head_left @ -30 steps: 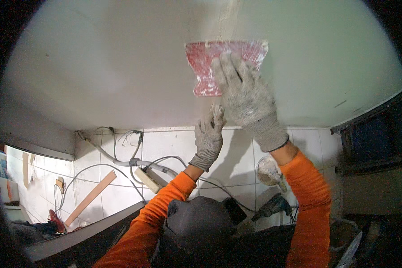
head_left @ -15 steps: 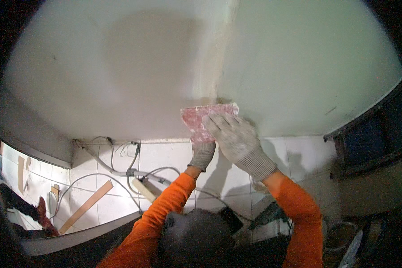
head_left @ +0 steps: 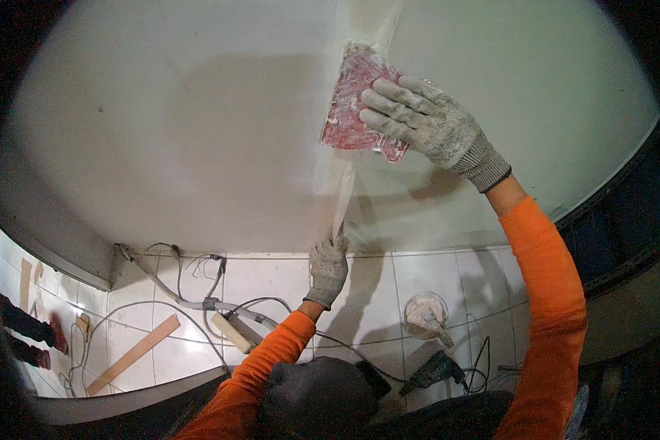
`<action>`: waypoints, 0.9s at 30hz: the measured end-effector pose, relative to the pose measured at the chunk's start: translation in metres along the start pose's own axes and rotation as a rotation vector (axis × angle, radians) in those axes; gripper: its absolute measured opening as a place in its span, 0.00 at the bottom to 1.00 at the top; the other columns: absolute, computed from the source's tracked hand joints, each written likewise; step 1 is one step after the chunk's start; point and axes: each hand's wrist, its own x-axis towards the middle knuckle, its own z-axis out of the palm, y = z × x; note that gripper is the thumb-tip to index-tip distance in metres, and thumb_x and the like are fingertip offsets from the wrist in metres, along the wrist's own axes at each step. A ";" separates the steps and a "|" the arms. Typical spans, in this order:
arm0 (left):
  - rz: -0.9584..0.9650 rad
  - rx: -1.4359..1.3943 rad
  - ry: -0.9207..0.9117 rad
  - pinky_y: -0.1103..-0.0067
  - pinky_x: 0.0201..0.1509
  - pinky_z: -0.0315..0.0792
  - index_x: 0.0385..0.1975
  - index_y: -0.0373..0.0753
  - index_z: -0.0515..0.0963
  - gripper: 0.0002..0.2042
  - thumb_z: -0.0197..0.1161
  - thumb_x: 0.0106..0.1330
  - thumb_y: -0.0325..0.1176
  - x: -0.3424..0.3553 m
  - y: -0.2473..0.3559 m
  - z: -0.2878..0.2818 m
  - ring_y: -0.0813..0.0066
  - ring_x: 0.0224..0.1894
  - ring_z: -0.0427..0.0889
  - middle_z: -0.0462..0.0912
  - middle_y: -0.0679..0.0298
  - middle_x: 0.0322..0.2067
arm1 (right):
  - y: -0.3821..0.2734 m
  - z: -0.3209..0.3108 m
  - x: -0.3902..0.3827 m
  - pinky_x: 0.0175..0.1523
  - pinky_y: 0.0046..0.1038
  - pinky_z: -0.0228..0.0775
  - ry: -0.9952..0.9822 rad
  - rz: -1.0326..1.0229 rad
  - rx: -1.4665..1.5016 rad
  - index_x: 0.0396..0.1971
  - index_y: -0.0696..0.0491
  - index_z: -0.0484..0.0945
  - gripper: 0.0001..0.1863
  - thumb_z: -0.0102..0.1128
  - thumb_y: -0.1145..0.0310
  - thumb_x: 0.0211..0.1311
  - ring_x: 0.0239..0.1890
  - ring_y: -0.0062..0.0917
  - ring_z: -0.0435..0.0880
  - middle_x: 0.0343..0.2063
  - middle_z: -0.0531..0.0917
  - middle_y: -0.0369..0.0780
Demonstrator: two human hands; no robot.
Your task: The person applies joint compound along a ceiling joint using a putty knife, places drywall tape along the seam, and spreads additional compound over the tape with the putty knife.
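Observation:
My right hand (head_left: 440,128), in a grey knit glove, lies with its fingers spread against a reddish flat spreader (head_left: 363,110) smeared with white paste. The spreader is up against a pale panel (head_left: 257,132), over its whitish vertical seam. Lower down, my left hand (head_left: 328,265), gloved too, is closed beside the panel's bottom edge. A narrow pale strip (head_left: 345,192) runs from under the spreader down to its fingers; I cannot tell whether it is a held blade or part of the seam.
On the white tiled floor (head_left: 367,293) stand a round tub of whitish paste (head_left: 424,312) and a dark power tool (head_left: 434,375). Cables (head_left: 246,302), a power strip (head_left: 235,330) and a wooden board (head_left: 133,353) lie at the left. Another person's legs (head_left: 29,330) show at far left.
My right hand has moved up and right along the seam with the spreader, which is now turned. My left hand is lower and apart from the spreader. The paste tub has come into fuller view.

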 end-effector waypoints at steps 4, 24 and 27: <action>-0.009 -0.017 -0.080 0.59 0.52 0.70 0.66 0.40 0.67 0.23 0.55 0.72 0.34 -0.004 -0.003 -0.009 0.51 0.49 0.76 0.73 0.48 0.60 | -0.030 0.001 -0.013 0.84 0.36 0.37 -0.158 0.168 0.103 0.79 0.39 0.51 0.39 0.51 0.54 0.69 0.81 0.27 0.49 0.79 0.53 0.32; -0.024 -0.085 -0.135 0.58 0.52 0.71 0.79 0.46 0.51 0.38 0.60 0.69 0.30 -0.009 0.007 -0.014 0.51 0.47 0.76 0.74 0.50 0.58 | -0.062 -0.077 0.000 0.69 0.48 0.65 0.273 0.883 0.164 0.70 0.46 0.68 0.36 0.65 0.64 0.59 0.66 0.43 0.73 0.66 0.73 0.43; 0.033 -0.019 -0.079 0.62 0.51 0.70 0.76 0.44 0.57 0.33 0.56 0.71 0.35 -0.016 -0.015 -0.010 0.54 0.46 0.76 0.74 0.52 0.61 | -0.083 -0.057 0.041 0.71 0.47 0.66 0.229 0.942 0.066 0.73 0.50 0.62 0.41 0.62 0.77 0.58 0.67 0.48 0.72 0.68 0.71 0.47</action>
